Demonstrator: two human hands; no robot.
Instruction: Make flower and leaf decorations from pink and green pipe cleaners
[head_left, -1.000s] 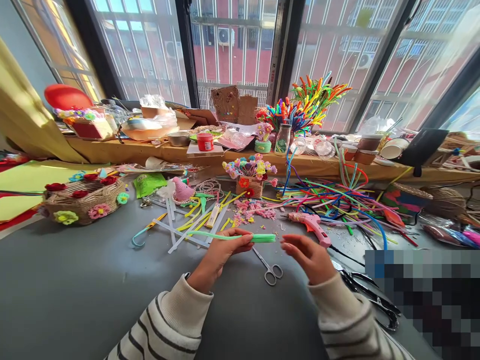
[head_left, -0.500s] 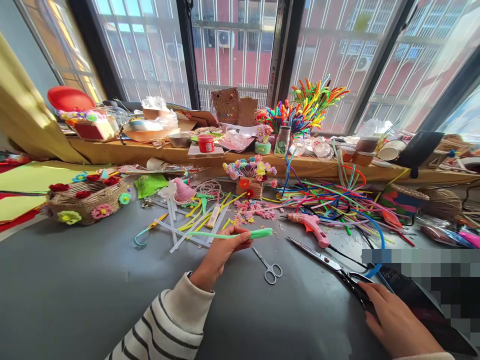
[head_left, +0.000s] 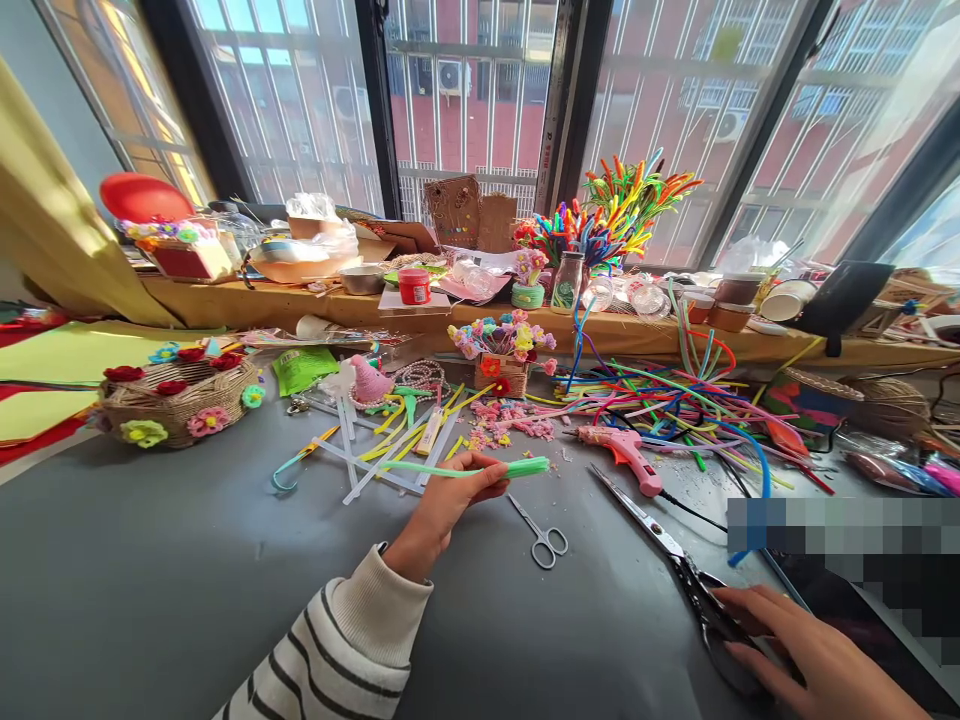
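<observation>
My left hand (head_left: 469, 490) is closed around a small bundle of light-green pipe cleaners (head_left: 529, 467), held above the middle of the table. Its short, thick end points right, while a long thin tail sticks out to the left. At the lower right, my right hand (head_left: 806, 640) has its fingers and thumb around the black handles of large scissors (head_left: 679, 553). Their blades lie nearly together and point away to the upper left. Between the two hands, small grey scissors (head_left: 541, 538) lie on the table. A pink glue gun (head_left: 621, 450) rests just beyond the large scissors.
Loose coloured pipe cleaners (head_left: 660, 400) are heaped at the back right. White glue sticks (head_left: 349, 425) and yellow strips lie left of centre. A woven basket with crocheted flowers (head_left: 176, 405) stands at the left. A dark flat object (head_left: 847, 590), partly pixelated, is beside my right hand.
The large scissors have turned, their tips moving right and their handles coming nearer to me. My right hand has shifted slightly right and down with them. My left hand holds the bundle almost unmoved.
</observation>
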